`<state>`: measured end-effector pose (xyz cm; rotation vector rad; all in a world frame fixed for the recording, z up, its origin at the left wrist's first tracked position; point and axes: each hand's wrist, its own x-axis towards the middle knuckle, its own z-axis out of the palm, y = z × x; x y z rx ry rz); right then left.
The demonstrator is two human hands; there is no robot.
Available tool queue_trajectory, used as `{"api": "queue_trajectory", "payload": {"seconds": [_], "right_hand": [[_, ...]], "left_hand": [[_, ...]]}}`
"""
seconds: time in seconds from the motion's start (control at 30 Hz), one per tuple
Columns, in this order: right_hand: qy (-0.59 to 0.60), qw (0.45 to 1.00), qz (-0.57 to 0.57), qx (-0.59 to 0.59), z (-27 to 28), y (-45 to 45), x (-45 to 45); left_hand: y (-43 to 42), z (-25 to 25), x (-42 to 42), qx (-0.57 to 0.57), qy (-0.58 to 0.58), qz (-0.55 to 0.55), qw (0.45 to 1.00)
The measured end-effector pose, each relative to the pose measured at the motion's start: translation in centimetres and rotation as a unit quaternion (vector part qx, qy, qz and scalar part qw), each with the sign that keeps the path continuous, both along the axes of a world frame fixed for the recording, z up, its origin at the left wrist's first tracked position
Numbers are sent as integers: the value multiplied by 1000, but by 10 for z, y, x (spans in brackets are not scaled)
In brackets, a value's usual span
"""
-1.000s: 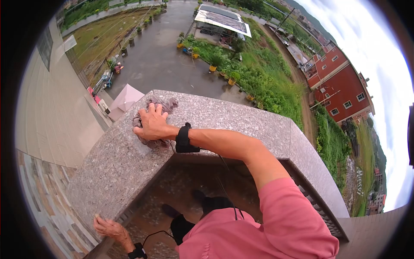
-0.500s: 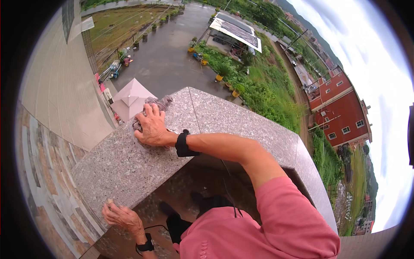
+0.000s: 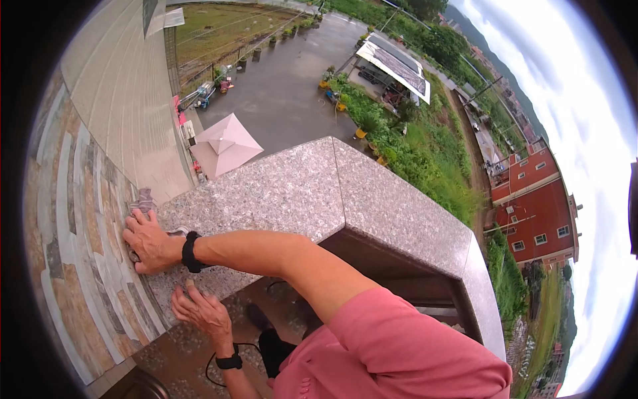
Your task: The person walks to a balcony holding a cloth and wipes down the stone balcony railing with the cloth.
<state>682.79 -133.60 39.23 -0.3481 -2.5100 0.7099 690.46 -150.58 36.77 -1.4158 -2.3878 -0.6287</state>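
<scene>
My right hand (image 3: 152,243) presses a greyish-purple rag (image 3: 143,198) onto the left end of a speckled granite ledge (image 3: 279,176), close against the stone-patterned wall (image 3: 86,246). Folds of the rag stick out past my fingertips, while the rest is hidden under the palm. Below it, my left hand (image 3: 203,311) rests at the inner edge of the ledge with bent, slightly parted fingers and nothing visible in them. A black band (image 3: 192,252) circles the right wrist, and another band (image 3: 229,359) the left.
The ledge angles away to the right at a seam, with a drop beyond its outer edge. Far below are a pink canopy (image 3: 226,143), a wet paved yard (image 3: 286,100) and a white-roofed shed (image 3: 395,65). A red building (image 3: 535,206) stands at right.
My right hand has slid the rag along the ledge toward the wall at left, now just above my left hand. The left hand stays near the ledge's inner edge; the view has shifted.
</scene>
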Motion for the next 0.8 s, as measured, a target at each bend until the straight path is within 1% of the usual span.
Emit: {"api": "queue_trajectory", "payload": {"seconds": [0.03,0.17,0.27,0.3,0.37,0.4,0.5,0.57,0.6,0.63,0.67,0.7,0.73,0.77,0.8], "right_hand": [[-7,1000,24,2,3,4,4],[17,998,47,39,1,25,30],[-70,995,10,65,13,42,80],[-68,996,5,65,13,51,99],[-45,994,-54,83,15,70,142],[-51,993,-71,77,16,81,166],[-74,987,-137,41,19,118,250],[-110,975,-190,25,26,138,311],[-114,969,-217,42,28,147,342],[-135,961,-240,29,37,153,371],[-127,953,-267,64,40,159,398],[-157,938,-307,30,43,166,424],[-152,925,-348,29,35,178,449],[-187,901,-391,-21,39,188,468],[-173,873,-453,-55,31,198,486]], "left_hand": [[-1,-1,1,2,3,0,1000],[-3,-7,-2,11,10,-2,1000],[-4,-8,-3,14,15,5,1000],[-4,-7,-3,15,17,0,1000],[-5,-10,-4,-2,31,5,1000],[-6,-16,-7,2,44,4,999],[-4,-12,-4,-1,47,4,999],[-6,-16,-5,-18,41,18,999],[-4,-16,-5,-8,45,2,999],[-6,-13,-6,-1,53,-7,999],[-6,-9,-5,-1,45,-4,999],[-4,-6,-2,-1,39,3,999],[-4,-7,-3,-2,43,4,999],[-4,-8,-5,-2,46,4,999],[-4,-6,-5,-1,43,7,999]]}}
